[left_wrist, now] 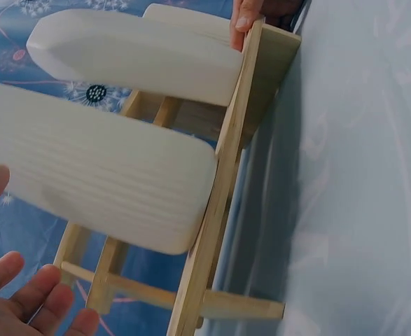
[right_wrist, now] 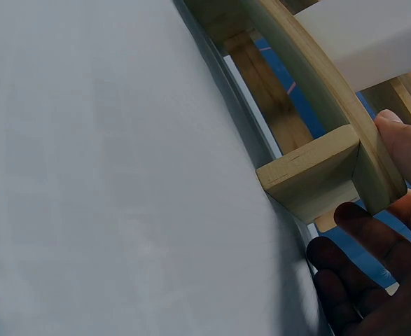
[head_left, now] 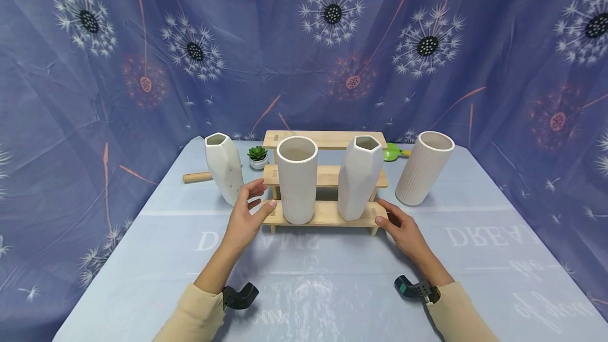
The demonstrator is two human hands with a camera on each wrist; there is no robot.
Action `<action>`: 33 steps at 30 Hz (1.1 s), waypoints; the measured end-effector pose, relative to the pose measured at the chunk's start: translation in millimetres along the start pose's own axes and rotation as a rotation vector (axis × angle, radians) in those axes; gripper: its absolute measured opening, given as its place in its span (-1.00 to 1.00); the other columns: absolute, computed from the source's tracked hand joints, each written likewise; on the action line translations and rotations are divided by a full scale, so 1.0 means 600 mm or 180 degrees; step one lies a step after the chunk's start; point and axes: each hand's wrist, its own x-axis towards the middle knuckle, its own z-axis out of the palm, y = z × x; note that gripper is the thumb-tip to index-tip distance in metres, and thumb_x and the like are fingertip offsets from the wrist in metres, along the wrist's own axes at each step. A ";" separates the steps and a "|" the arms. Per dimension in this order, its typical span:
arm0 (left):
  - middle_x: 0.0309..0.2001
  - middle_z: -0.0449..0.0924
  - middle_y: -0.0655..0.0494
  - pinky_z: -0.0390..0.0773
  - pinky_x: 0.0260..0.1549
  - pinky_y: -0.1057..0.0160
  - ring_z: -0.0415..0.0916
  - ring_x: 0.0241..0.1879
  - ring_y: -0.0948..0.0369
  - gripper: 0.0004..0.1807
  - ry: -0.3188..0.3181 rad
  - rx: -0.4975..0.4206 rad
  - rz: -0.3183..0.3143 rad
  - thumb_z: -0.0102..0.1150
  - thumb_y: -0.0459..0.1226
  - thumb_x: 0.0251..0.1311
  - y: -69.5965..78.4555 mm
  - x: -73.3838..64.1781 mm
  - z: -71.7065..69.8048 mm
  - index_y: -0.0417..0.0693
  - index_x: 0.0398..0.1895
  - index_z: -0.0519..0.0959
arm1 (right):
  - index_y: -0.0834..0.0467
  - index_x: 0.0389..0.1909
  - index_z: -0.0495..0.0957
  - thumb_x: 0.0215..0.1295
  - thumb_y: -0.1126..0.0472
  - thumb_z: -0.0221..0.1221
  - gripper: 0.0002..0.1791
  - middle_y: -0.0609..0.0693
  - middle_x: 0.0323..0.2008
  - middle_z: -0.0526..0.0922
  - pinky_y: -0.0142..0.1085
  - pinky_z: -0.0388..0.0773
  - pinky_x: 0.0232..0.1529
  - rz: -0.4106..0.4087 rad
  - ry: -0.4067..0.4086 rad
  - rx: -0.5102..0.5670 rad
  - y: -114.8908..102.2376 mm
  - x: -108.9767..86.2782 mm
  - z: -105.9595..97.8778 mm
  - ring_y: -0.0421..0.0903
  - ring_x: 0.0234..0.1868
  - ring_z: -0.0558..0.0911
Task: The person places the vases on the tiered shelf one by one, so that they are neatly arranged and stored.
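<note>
A three-tier wooden shelf (head_left: 326, 215) stands mid-table. On its lowest tier are a ribbed white cylinder vase (head_left: 297, 189) at left and a faceted white vase (head_left: 359, 183) at right. My left hand (head_left: 249, 212) is by the shelf's left end with thumb and fingers spread apart; in the left wrist view its fingers (left_wrist: 37, 301) hold nothing. At the opposite end, my right hand (head_left: 402, 228) grips the lowest board. Its thumb (right_wrist: 398, 133) lies on the board's top edge and a finger curls around the board end, seen in the right wrist view.
Left of the shelf stand another faceted white vase (head_left: 225, 170) and a small potted succulent (head_left: 258, 157). A wooden handle (head_left: 197, 177) lies behind that vase. To the right is a ribbed vase (head_left: 424, 169), with a green scoop-like tool (head_left: 391, 152) behind. A patterned curtain (head_left: 266, 67) backs the table.
</note>
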 end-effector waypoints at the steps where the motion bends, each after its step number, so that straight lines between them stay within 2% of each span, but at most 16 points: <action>1: 0.19 0.31 -0.16 0.22 0.26 -0.06 0.25 0.21 0.05 -0.38 0.0044 -0.0003 0.0002 0.19 -0.29 0.20 -0.001 0.000 -0.003 -0.13 0.31 0.20 | 0.16 0.36 0.25 0.35 0.08 0.11 -0.40 0.26 0.17 0.49 -0.44 0.47 -0.11 -0.0001 0.0004 -0.0010 0.000 0.000 0.000 -0.11 0.03 0.50; 7: 0.17 0.33 -0.14 0.23 0.23 -0.06 0.26 0.16 0.12 -0.42 0.0326 -0.0051 -0.0037 0.19 -0.34 0.20 -0.011 0.003 -0.021 -0.14 0.27 0.23 | 0.17 0.36 0.26 0.35 0.10 0.11 -0.41 0.27 0.16 0.49 -0.45 0.48 -0.12 0.0000 0.0017 -0.0041 0.001 -0.001 0.000 0.03 0.07 0.51; 13: 0.14 0.35 -0.14 0.30 0.16 0.12 0.28 0.11 0.16 -0.41 0.0688 -0.0035 -0.0072 0.20 -0.38 0.17 -0.025 0.005 -0.042 -0.21 0.26 0.24 | 0.17 0.35 0.26 0.35 0.10 0.11 -0.41 0.27 0.16 0.50 -0.45 0.48 -0.11 -0.0003 0.0017 -0.0070 0.001 -0.001 0.000 -0.09 0.03 0.51; 20: 0.12 0.34 -0.11 0.30 0.16 0.12 0.28 0.11 0.14 -0.37 0.0860 0.0015 -0.0146 0.23 -0.36 0.14 -0.037 0.008 -0.064 -0.20 0.27 0.22 | 0.16 0.35 0.26 0.35 0.09 0.11 -0.41 0.25 0.17 0.49 -0.47 0.47 -0.10 -0.0029 0.0031 -0.0084 0.001 0.000 -0.001 -0.07 0.05 0.51; 24: 0.11 0.33 -0.09 0.30 0.15 0.14 0.26 0.11 0.14 -0.36 0.0957 0.0008 -0.0207 0.23 -0.37 0.13 -0.043 0.009 -0.076 -0.19 0.27 0.22 | 0.16 0.35 0.26 0.35 0.09 0.11 -0.41 0.25 0.18 0.49 -0.47 0.47 -0.09 -0.0042 0.0032 -0.0084 0.001 0.000 -0.001 -0.22 0.00 0.49; 28: 0.09 0.33 -0.07 0.29 0.16 0.09 0.26 0.11 0.13 -0.37 0.1060 -0.0011 -0.0249 0.23 -0.39 0.13 -0.049 0.011 -0.087 -0.19 0.27 0.23 | 0.16 0.35 0.26 0.34 0.09 0.11 -0.41 0.25 0.18 0.49 -0.48 0.46 -0.09 -0.0043 0.0030 -0.0070 0.001 0.000 -0.002 -0.43 -0.08 0.44; 33: 0.08 0.32 -0.04 0.29 0.17 0.11 0.26 0.11 0.12 -0.36 0.1154 0.0006 -0.0337 0.24 -0.37 0.12 -0.056 0.015 -0.099 -0.17 0.27 0.23 | 0.16 0.35 0.27 0.34 0.10 0.12 -0.41 0.25 0.17 0.49 -0.48 0.46 -0.09 -0.0044 0.0028 -0.0058 0.000 0.000 -0.002 -0.44 -0.09 0.44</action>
